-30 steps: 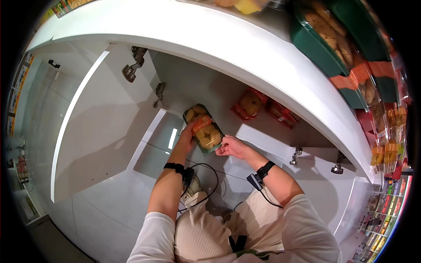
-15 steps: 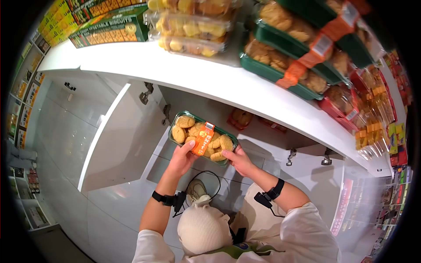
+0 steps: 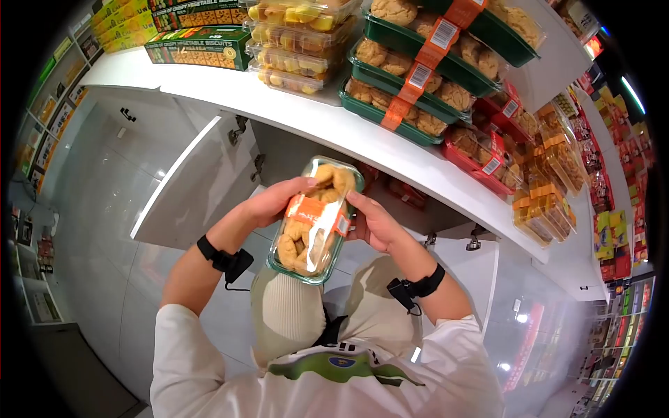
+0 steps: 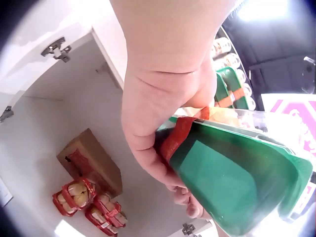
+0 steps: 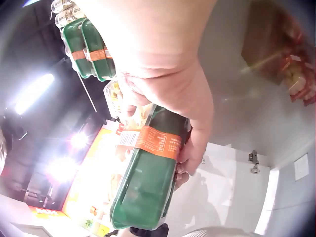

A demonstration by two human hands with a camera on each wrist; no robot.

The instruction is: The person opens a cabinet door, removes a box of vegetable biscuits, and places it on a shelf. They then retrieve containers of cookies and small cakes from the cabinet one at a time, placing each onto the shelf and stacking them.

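A green plastic tray of cookies (image 3: 306, 244) with a clear lid and an orange paper band is held between both hands in front of the person's knees. My left hand (image 3: 279, 200) grips its left side, thumb on the lid. On the right edge my right hand (image 3: 376, 221) holds it, thumb over the top. The left wrist view shows the left fingers (image 4: 160, 168) curled under the tray's green base (image 4: 222, 173). In the right wrist view the right fingers (image 5: 193, 153) wrap behind the banded tray (image 5: 148, 182).
Stacked green cookie trays (image 3: 404, 87), clear pastry boxes (image 3: 300, 52) and biscuit boxes (image 3: 198, 47) stand on the white counter (image 3: 279, 111). Below it, an open cabinet door (image 3: 185, 188) juts out left. Inside the cabinet are a cardboard box (image 4: 91, 160) and red packs (image 4: 74, 197).
The cookie tray has come out of the low cabinet, up and towards the body, and has turned lengthwise. Both hands keep hold of it, and the head view has tilted up to show more counter.
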